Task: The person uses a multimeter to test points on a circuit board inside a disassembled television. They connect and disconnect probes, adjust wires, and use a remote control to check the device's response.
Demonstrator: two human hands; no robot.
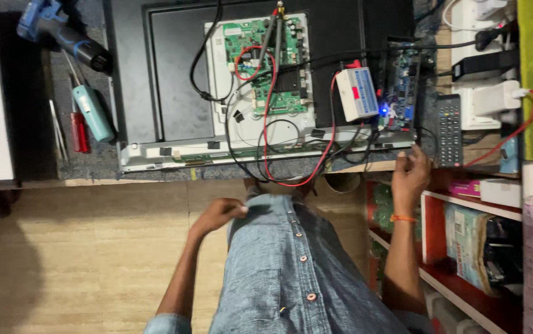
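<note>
The right hand (411, 168) is resting its fingers on the bench (365, 166) edge, fingers loosely bent, gripping nothing. At its one o'clock a remote (448, 128) is lying; at eleven o'clock a white tester (356, 93) is sitting beside a lit board (400, 86). The left hand (220, 213) is curling half closed against the denim shirt (291, 266), empty. At its twelve o'clock the opened TV (173, 80) is lying, red and black wires (291, 173) looping over its edge.
</note>
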